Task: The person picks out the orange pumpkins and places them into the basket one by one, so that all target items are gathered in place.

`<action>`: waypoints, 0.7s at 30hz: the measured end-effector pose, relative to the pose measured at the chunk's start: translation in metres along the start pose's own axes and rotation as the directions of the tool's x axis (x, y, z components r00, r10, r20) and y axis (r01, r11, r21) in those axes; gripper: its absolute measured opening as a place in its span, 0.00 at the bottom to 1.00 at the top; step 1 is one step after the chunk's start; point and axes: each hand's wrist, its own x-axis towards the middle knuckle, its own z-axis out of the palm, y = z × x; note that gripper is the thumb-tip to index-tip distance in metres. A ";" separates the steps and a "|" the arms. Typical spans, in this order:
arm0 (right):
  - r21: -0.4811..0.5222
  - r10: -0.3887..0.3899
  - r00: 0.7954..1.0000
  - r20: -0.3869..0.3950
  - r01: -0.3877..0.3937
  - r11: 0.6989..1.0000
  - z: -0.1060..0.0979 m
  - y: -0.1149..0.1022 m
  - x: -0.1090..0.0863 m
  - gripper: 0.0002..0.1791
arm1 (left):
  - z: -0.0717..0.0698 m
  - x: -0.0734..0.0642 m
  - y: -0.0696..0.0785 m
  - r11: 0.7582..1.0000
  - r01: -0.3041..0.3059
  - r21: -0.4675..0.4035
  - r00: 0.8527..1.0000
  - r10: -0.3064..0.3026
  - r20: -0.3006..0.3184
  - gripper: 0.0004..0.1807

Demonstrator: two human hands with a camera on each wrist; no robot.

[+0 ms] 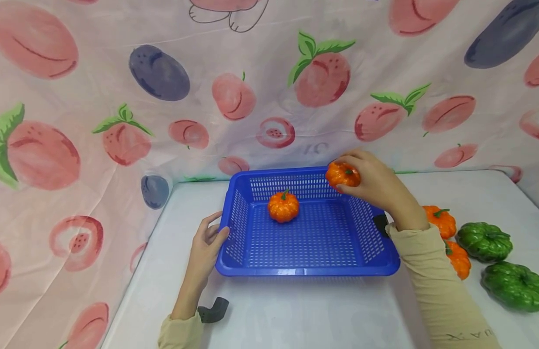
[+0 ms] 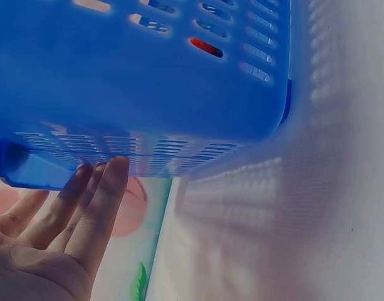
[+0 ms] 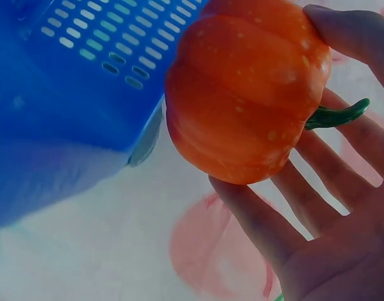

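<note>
Head view: right hand point(image 1: 371, 178) grips partly hidden pumpkin point(image 1: 341, 175); left hand point(image 1: 206, 248), uncurled, touches basket point(image 1: 304, 272).

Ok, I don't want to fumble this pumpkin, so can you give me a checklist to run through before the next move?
1. Right hand holding the orange pumpkin between thumb and fingers: ok.
2. Blue basket open side up: ok.
3. Left hand touching the basket's left side: ok.
4. Bare basket floor to the right of the second pumpkin, which sits inside: ok.
5. Held pumpkin wholly inside the rim: cannot tell; in the head view it overlaps the far rim near the right corner.
6. Green pumpkins clear of the basket: ok, both on the table to its right.
</note>
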 end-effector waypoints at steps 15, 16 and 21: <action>0.010 -0.034 0.996 0.083 0.033 0.999 0.014 -0.004 0.004 0.29 | 0.000 0.001 -0.004 1.000 -0.002 0.003 1.000 0.002 -0.007 0.26; 0.011 -0.034 0.996 0.088 0.033 0.999 0.014 -0.004 0.004 0.30 | 0.000 0.001 -0.003 1.000 -0.002 0.004 1.000 0.002 -0.007 0.26; 0.007 -0.028 0.994 0.109 0.027 1.000 0.017 -0.003 0.005 0.30 | 0.000 0.001 -0.003 1.000 -0.005 0.006 1.000 0.005 -0.008 0.26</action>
